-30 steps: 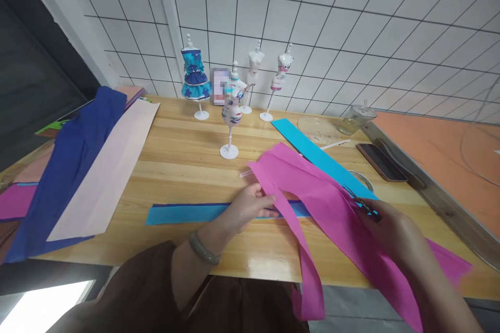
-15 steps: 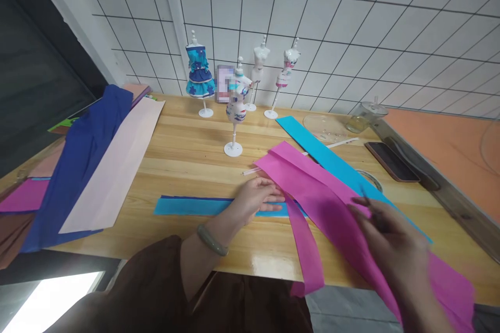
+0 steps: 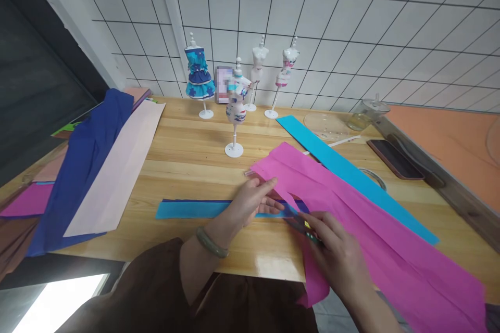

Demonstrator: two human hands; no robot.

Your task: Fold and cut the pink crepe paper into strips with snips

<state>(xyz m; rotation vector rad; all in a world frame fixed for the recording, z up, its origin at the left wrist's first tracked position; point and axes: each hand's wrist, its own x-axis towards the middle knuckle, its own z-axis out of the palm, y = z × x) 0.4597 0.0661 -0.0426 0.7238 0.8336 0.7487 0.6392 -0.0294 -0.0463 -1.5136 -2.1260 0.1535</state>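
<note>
My left hand [image 3: 255,199], with a bracelet on its wrist, pinches the left edge of a large pink cloth [image 3: 347,203]. Its thumb lies on top and its fingers curl below. Dark small scissors [image 3: 302,229] with a yellow spot sit in my right hand [image 3: 339,250], their blades at the narrow pink strip that hangs down from the cloth past the table edge. Under my left hand a blue cloth strip [image 3: 191,209] with a dark blue edge lies flat. A longer bright blue strip [image 3: 351,171] runs beneath the pink cloth's far side.
Several small dress-form stands [image 3: 234,114] are at the back, one wearing a blue dress [image 3: 199,75]. A phone [image 3: 394,158], a clear plate [image 3: 326,126] and a glass jar [image 3: 365,114] are at right. Folded pale pink [image 3: 117,166] and dark blue cloth [image 3: 82,161] lie left.
My right hand has moved left and down with the scissors, bringing them to the pink strip beside my left hand. My left thumb now rests on the pink cloth, whose near part has shifted.
</note>
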